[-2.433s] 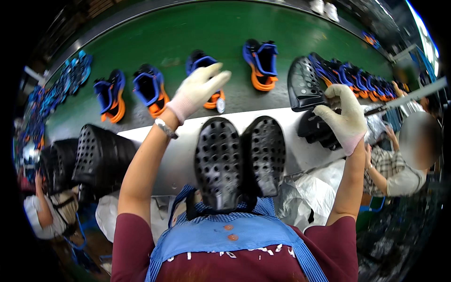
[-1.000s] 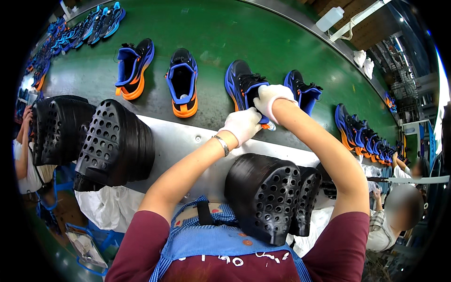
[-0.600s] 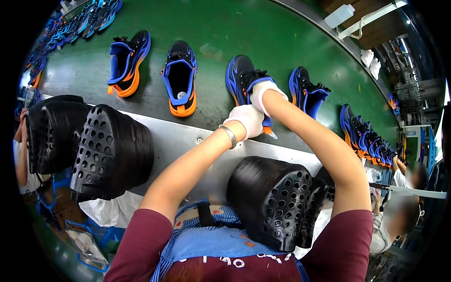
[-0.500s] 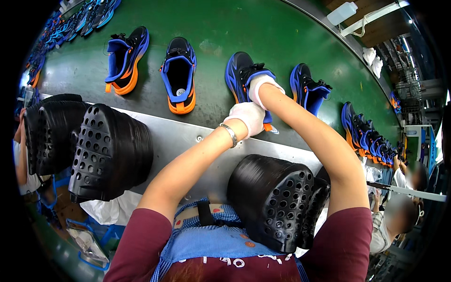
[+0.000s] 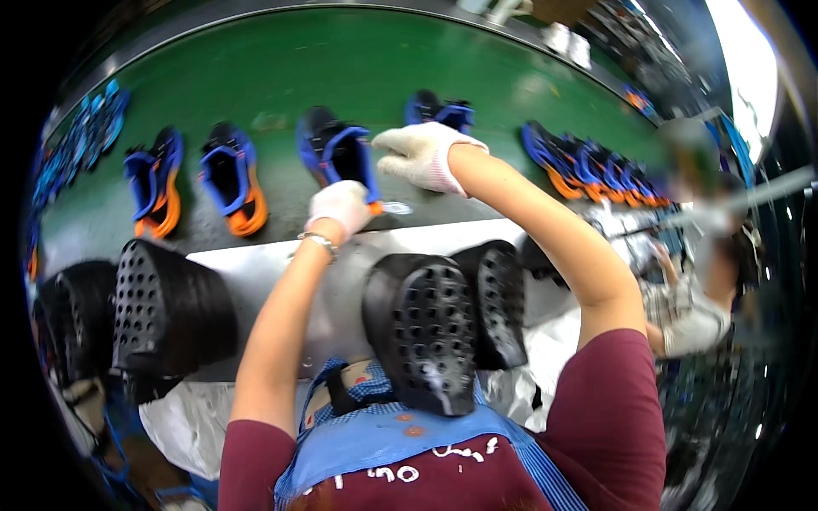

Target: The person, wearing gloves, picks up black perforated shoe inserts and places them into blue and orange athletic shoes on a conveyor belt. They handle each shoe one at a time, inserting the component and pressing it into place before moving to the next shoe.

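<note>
- Left hand (image 5: 339,209), gloved, lay at the heel of the blue-black shoe (image 5: 331,146); whether its fingers had closed there couldn't be told.
- That shoe pointed toe away, slightly left, on the green table (image 5: 341,64), heel nearest this hand.
- Right hand (image 5: 423,156), gloved, hung fingers parted, visibly holding nothing, just right of the shoe's collar.
- Farther right of it stood a shoe row (image 5: 579,162).

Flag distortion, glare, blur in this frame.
Head view throughout: fisheye bows the green tabletop; white area upper right burns out; glare on the central black perforated block; the blue, black and orange shoe by the left white gloved hand looks soft, likely motion blur.
</note>
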`<state>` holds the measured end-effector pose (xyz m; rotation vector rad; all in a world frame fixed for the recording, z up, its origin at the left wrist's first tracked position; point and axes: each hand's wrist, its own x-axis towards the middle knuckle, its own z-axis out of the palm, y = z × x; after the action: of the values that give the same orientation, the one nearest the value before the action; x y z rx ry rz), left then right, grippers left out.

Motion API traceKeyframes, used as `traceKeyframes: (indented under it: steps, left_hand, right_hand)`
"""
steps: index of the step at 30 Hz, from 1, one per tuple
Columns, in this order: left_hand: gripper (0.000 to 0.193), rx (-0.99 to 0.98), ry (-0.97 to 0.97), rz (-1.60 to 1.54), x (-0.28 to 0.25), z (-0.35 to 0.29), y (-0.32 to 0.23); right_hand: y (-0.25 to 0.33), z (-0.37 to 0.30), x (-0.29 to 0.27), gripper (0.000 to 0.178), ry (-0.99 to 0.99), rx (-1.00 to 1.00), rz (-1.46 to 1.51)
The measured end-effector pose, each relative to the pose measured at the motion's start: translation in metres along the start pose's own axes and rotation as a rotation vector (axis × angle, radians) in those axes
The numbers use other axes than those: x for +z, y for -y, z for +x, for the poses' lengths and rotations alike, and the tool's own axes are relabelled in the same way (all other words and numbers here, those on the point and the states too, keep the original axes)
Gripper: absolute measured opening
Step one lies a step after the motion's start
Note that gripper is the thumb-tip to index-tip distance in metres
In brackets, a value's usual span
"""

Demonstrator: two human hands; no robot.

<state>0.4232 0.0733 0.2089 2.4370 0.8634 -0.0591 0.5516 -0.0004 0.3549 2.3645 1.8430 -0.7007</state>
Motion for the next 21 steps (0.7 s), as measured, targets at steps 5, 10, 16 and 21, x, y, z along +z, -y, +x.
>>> traceKeyframes:
  steps: [5,10,16,21]
  left_hand:
    - [0.037,0.066,-0.090,0.057,0.005,-0.010,0.011]
    - [0.040,0.064,-0.123,0.101,-0.005,-0.023,0.016]
    - [0.037,0.013,-0.233,0.207,-0.027,-0.024,0.044]
    - [0.045,-0.089,-0.333,0.310,-0.045,-0.025,0.056]
  right_hand:
    - [-0.078,-0.134,-0.018,0.038,-0.540,0.109,-0.079]
    - [-0.143,-0.263,-0.007,0.037,-0.582,0.559,0.031]
    - [-0.205,-0.325,0.071,0.038,-0.632,0.830,0.026]
    - [-0.223,-0.319,0.115,0.050,-0.742,0.902,0.062]
